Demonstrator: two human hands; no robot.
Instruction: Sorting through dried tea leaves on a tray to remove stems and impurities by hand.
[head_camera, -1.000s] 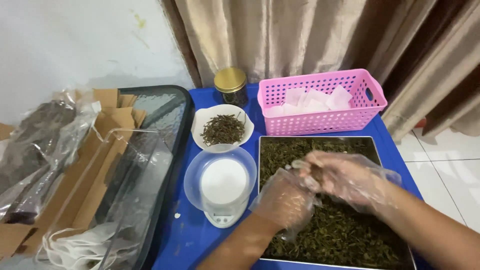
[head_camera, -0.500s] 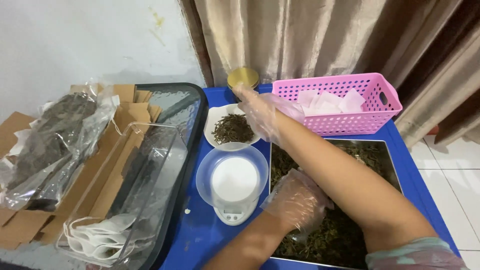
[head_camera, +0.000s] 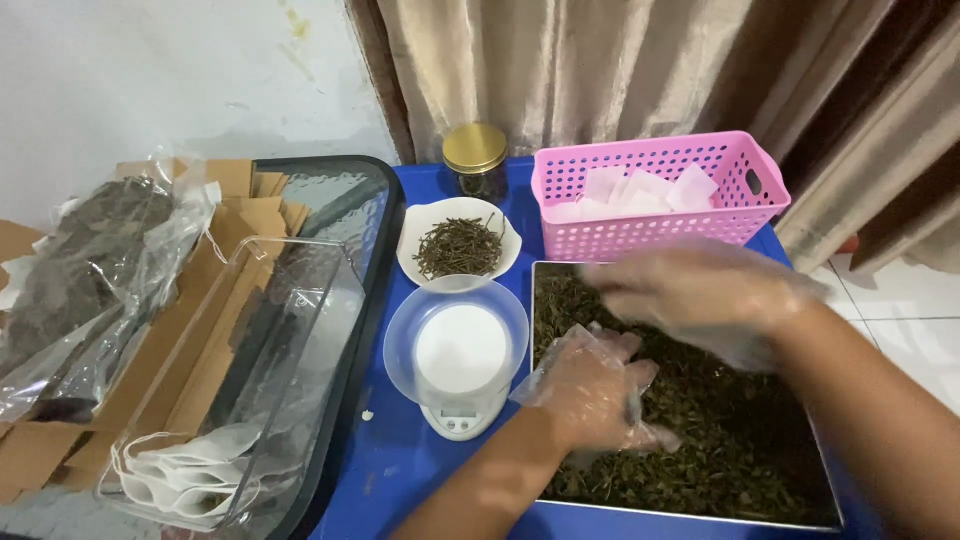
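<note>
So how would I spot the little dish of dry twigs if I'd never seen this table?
Start at the blue table and find the pink basket at its far edge. Just left of it, in front of the gold-lidded jar, sits a white dish. Unlike the clear bowl on the scale nearer you, it holds thin brown stems.

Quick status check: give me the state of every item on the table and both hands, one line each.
Jar: upright, gold lid on.
White bowl: holds dry leaves.
Scale: clear dish on top, empty.
Pink basket: holds white sachets.
Metal tray: full of loose dried leaves.
Left hand: gloved, resting in the leaves.
Right hand: gloved, blurred, above the tray.
</note>
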